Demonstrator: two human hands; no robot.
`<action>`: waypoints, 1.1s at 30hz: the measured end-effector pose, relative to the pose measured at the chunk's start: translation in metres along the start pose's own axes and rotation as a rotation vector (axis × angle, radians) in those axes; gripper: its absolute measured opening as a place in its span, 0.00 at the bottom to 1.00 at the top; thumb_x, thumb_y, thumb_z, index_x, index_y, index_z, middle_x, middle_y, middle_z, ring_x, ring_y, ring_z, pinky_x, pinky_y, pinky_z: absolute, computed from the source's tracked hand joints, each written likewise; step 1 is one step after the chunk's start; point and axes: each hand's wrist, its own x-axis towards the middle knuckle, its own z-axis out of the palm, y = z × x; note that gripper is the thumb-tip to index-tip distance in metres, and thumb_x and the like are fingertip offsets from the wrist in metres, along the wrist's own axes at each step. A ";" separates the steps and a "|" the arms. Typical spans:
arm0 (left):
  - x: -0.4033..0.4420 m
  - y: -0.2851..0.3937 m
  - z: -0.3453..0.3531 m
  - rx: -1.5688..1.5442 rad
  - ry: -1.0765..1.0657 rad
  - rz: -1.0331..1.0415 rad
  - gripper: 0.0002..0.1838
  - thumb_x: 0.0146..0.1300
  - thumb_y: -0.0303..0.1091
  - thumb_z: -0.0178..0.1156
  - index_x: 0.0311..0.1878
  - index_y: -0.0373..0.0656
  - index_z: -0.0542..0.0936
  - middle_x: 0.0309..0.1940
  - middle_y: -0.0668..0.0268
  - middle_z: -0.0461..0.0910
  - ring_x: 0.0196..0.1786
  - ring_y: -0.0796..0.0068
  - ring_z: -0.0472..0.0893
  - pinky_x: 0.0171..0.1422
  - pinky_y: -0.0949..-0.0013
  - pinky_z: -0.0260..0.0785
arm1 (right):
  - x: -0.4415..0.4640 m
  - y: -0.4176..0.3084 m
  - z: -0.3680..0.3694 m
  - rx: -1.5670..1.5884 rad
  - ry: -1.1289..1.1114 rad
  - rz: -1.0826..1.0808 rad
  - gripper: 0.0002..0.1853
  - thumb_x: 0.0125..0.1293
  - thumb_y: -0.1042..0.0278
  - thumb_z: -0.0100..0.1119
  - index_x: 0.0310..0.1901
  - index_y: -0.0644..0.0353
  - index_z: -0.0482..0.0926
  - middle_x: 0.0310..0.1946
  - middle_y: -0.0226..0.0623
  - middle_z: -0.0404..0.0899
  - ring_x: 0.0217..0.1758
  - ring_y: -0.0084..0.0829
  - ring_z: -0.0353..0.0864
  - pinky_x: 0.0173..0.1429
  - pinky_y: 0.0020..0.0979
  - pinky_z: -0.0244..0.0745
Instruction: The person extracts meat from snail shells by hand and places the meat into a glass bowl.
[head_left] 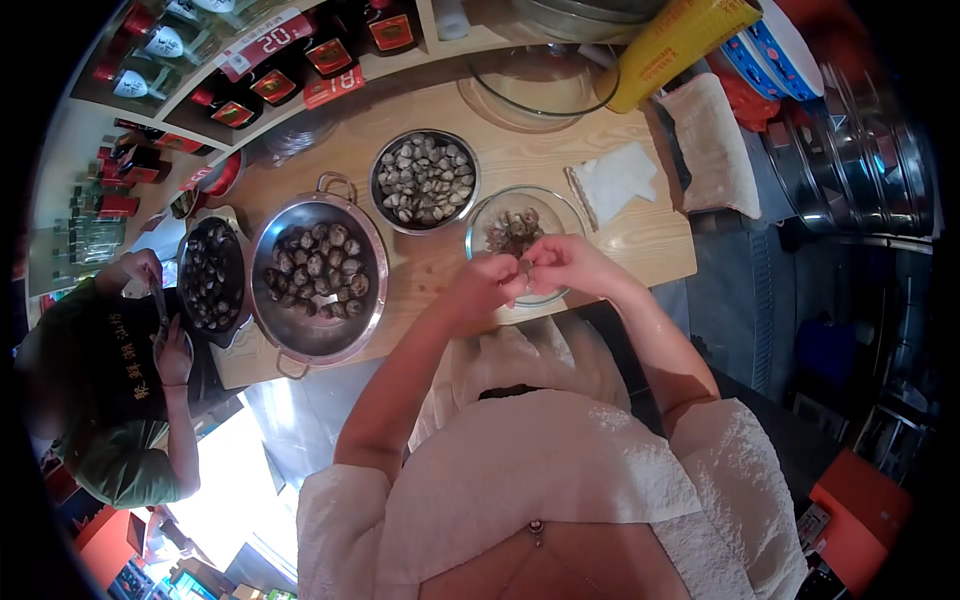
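My left hand and my right hand meet over the near side of a clear glass bowl. The fingers of both are pinched together, and whatever small thing is between them is too small to make out. Brownish shellfish pieces lie inside the glass bowl, partly covered by my hands. Just left of it stands a round steel bowl full of pale clams. Further left, a wide two-handled steel pan holds larger dark, round shellfish.
A white cloth lies right of the glass bowl. A larger glass bowl and a yellow cylinder stand at the back. At far left, a co-worker stands beside a tray of dark shells. Bottles line the shelves.
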 end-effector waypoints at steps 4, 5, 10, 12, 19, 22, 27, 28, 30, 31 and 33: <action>-0.003 0.007 0.004 0.022 -0.029 -0.002 0.03 0.53 0.25 0.54 0.28 0.37 0.72 0.18 0.68 0.73 0.20 0.83 0.72 0.24 0.77 0.63 | -0.003 0.000 0.000 -0.050 -0.039 0.002 0.09 0.52 0.73 0.57 0.36 0.66 0.74 0.25 0.31 0.75 0.27 0.19 0.76 0.30 0.21 0.74; -0.003 0.004 0.005 0.059 -0.028 0.007 0.02 0.53 0.25 0.53 0.27 0.37 0.72 0.18 0.68 0.73 0.20 0.83 0.72 0.25 0.76 0.63 | -0.004 0.001 -0.001 -0.050 -0.042 0.004 0.09 0.52 0.73 0.57 0.36 0.66 0.74 0.25 0.31 0.75 0.27 0.19 0.76 0.30 0.21 0.74; -0.004 0.001 0.006 0.051 -0.066 -0.032 0.02 0.53 0.24 0.51 0.27 0.37 0.72 0.18 0.68 0.73 0.21 0.83 0.73 0.26 0.76 0.65 | -0.004 0.003 -0.002 -0.025 -0.102 0.054 0.10 0.53 0.75 0.56 0.38 0.66 0.72 0.27 0.33 0.76 0.29 0.21 0.78 0.35 0.23 0.74; -0.005 0.004 0.005 -0.014 -0.094 -0.062 0.04 0.54 0.25 0.48 0.28 0.36 0.72 0.19 0.67 0.74 0.25 0.83 0.74 0.30 0.76 0.65 | -0.005 0.002 -0.004 -0.026 -0.133 0.056 0.11 0.53 0.75 0.55 0.39 0.66 0.72 0.27 0.33 0.76 0.30 0.22 0.78 0.35 0.22 0.74; -0.004 0.005 -0.002 -0.068 -0.110 -0.009 0.09 0.56 0.31 0.44 0.33 0.39 0.73 0.20 0.68 0.77 0.22 0.86 0.67 0.28 0.80 0.60 | -0.005 -0.002 -0.005 0.183 -0.110 0.058 0.11 0.56 0.74 0.52 0.41 0.64 0.71 0.27 0.33 0.75 0.28 0.21 0.77 0.34 0.22 0.75; -0.002 0.002 -0.001 -0.097 -0.086 -0.067 0.11 0.56 0.33 0.43 0.36 0.40 0.72 0.20 0.69 0.78 0.18 0.86 0.63 0.25 0.80 0.57 | -0.004 0.002 0.002 0.012 -0.003 -0.009 0.11 0.59 0.73 0.49 0.43 0.64 0.71 0.27 0.33 0.75 0.28 0.21 0.77 0.34 0.22 0.75; -0.005 0.001 0.001 -0.286 -0.071 -0.116 0.14 0.56 0.34 0.41 0.41 0.38 0.70 0.21 0.65 0.78 0.16 0.85 0.61 0.19 0.81 0.54 | -0.003 0.012 0.004 0.020 0.039 -0.033 0.11 0.61 0.72 0.46 0.44 0.66 0.71 0.25 0.33 0.74 0.27 0.21 0.76 0.33 0.22 0.75; -0.005 -0.003 0.002 -0.287 -0.071 -0.118 0.14 0.56 0.34 0.41 0.41 0.38 0.70 0.21 0.65 0.78 0.16 0.85 0.61 0.19 0.81 0.54 | -0.003 0.014 0.005 0.003 0.059 -0.047 0.11 0.61 0.71 0.46 0.43 0.66 0.71 0.25 0.33 0.74 0.27 0.21 0.76 0.33 0.22 0.75; -0.003 -0.008 0.002 -0.354 -0.115 -0.114 0.13 0.56 0.35 0.41 0.40 0.38 0.70 0.21 0.63 0.78 0.15 0.85 0.59 0.18 0.81 0.52 | -0.003 0.015 0.010 -0.056 0.109 -0.059 0.11 0.62 0.71 0.46 0.43 0.66 0.71 0.24 0.34 0.74 0.27 0.21 0.76 0.32 0.22 0.75; -0.003 -0.008 0.002 -0.354 -0.115 -0.114 0.13 0.56 0.35 0.41 0.40 0.38 0.70 0.21 0.63 0.78 0.15 0.85 0.59 0.18 0.81 0.52 | -0.002 0.016 0.013 -0.116 0.159 -0.071 0.11 0.62 0.70 0.46 0.42 0.67 0.72 0.24 0.35 0.75 0.27 0.21 0.76 0.32 0.22 0.75; -0.004 -0.006 0.005 -0.384 -0.052 -0.167 0.13 0.57 0.36 0.41 0.38 0.39 0.70 0.21 0.62 0.78 0.15 0.85 0.59 0.18 0.80 0.51 | -0.003 0.011 0.021 -0.217 0.215 -0.084 0.11 0.62 0.70 0.46 0.42 0.67 0.72 0.24 0.38 0.75 0.27 0.25 0.77 0.32 0.24 0.74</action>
